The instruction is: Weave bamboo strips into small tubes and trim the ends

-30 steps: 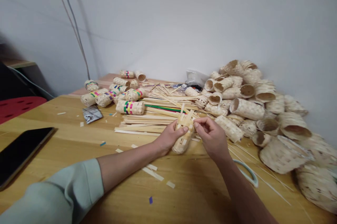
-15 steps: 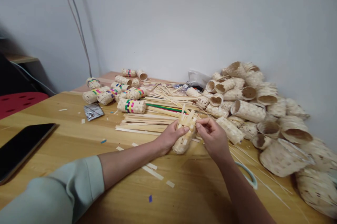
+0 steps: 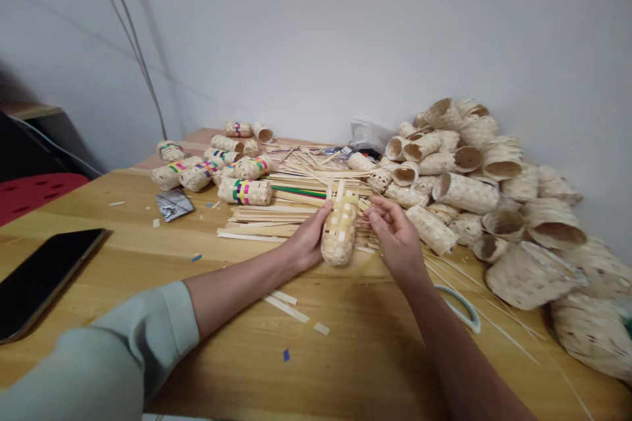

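A small woven bamboo basket (image 3: 340, 230) stands tilted above the table in my left hand (image 3: 311, 236), which grips it from its left side. Loose strip ends stick up from its top. My right hand (image 3: 397, 236) is just right of the basket, thumb and fingertips pinched together. Whatever is between those fingertips is too small to make out. Behind the basket lies a spread of pale bamboo strips (image 3: 276, 217), with a few green ones among them.
Several woven baskets (image 3: 467, 192) are piled on the right. Others with coloured bands (image 3: 245, 192) lie at back left. On the table (image 3: 237, 368) are a phone (image 3: 49, 279), a silver packet (image 3: 174, 204), a pale green ring-shaped handle (image 3: 459, 308) and strip offcuts (image 3: 286, 309).
My left hand has turned the basket more upright and raised it slightly, and its thumb no longer crosses the front. My right hand has moved a little up, away from the basket's edge.
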Tool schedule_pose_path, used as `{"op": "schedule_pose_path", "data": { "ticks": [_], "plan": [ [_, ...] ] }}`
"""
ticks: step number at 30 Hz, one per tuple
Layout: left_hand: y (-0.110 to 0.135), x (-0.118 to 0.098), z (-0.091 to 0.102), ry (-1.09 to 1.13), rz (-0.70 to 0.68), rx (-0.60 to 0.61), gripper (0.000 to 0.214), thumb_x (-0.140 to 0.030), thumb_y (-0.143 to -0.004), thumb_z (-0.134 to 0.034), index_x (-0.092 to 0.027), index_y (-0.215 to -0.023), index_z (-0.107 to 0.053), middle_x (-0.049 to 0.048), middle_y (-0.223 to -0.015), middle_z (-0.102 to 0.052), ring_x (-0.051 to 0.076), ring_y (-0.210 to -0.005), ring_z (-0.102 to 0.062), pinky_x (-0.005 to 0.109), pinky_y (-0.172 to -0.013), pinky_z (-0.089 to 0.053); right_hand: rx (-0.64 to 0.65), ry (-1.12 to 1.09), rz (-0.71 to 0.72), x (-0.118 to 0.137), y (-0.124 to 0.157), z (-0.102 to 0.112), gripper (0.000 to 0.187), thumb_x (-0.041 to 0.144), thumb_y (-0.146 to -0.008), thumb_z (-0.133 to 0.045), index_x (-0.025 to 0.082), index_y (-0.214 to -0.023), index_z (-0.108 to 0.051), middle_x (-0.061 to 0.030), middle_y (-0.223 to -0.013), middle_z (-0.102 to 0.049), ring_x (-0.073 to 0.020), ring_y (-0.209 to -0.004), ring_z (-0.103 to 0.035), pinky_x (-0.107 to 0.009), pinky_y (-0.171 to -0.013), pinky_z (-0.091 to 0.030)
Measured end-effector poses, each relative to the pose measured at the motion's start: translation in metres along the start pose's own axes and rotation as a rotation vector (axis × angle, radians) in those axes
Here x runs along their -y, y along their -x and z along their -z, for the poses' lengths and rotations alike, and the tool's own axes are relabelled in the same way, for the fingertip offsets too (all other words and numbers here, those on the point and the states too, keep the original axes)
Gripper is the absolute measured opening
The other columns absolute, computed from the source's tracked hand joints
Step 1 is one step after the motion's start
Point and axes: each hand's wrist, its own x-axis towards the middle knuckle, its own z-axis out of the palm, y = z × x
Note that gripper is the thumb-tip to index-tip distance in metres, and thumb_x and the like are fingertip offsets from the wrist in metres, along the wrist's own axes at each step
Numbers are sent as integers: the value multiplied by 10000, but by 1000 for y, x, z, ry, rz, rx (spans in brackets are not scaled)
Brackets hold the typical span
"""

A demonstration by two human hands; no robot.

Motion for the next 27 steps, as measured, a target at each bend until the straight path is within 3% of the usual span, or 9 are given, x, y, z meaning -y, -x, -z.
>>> {"op": "schedule_pose_path", "data": {
  "ticks": [2, 6, 11, 14, 18, 23, 27],
  "plan": [
    [-3, -9, 2, 111, 66, 21, 441, -493, -895, -445, -115, -994, -650, 71, -815, -688, 163, -667, -626, 317, -705, -507, -1, -35, -39, -3, 0, -2, 426, 475, -807, -598, 202, -1133, -565, -58, -976, -664, -192, -931, -623, -338, -807, -528],
    [-8, -20, 9, 189, 27, 10, 530, -521, -923, -340, -93, -949, -651, 86, -823, -690, 175, -707, -640, 333, -732, -512, 81, -47, -138, -7, 1, -6, 475, 529, -795, -590, 191, -1129, -574, -97, -1064, -666, -224, -976, -635, -365, -784, -554],
    [-11, -18, 15, 190, 30, 7, 550, -563, -885, -394, -84, -941, -660, 108, -828, -690, 196, -771, -640, 331, -781, -499, 260, -19, -82, -6, 6, -13, 509, 467, -797, -621, 211, -1226, -525, -91, -1104, -666, -220, -1024, -634, -377, -853, -536],
    [-10, -13, 13, 213, 54, 13, 571, -604, -869, -389, -105, -932, -658, 96, -810, -682, 207, -773, -634, 359, -819, -487, 352, 47, -50, -5, 10, -17, 682, 418, -750, -693, 218, -1348, -433, -103, -1180, -642, -235, -1063, -624, -376, -871, -533],
    [-6, -7, 1, 168, 40, 2, 547, -631, -842, -437, -140, -968, -644, 87, -851, -686, 236, -833, -637, 407, -869, -468, 353, 145, -73, -7, 14, -20, 897, 399, -701, -744, 231, -1458, -292, -110, -1288, -591, -266, -1064, -635, -411, -917, -518],
    [-3, -5, -8, 110, -69, -26, 550, -620, -831, -484, -147, -1073, -623, 95, -983, -684, 238, -949, -627, 391, -916, -460, 360, 236, -13, -9, 12, -16, 826, 376, -757, -696, 235, -1465, -295, -86, -1408, -480, -287, -1220, -528, -449, -1031, -423],
    [-6, -6, -5, 66, -142, -15, 550, -613, -837, -481, -138, -1077, -621, 106, -1022, -680, 235, -987, -622, 372, -914, -470, 385, 109, -13, -9, 10, -13, 812, 360, -764, -695, 258, -1463, -294, -71, -1466, -398, -274, -1308, -430, -453, -1071, -372]
  ]
}}
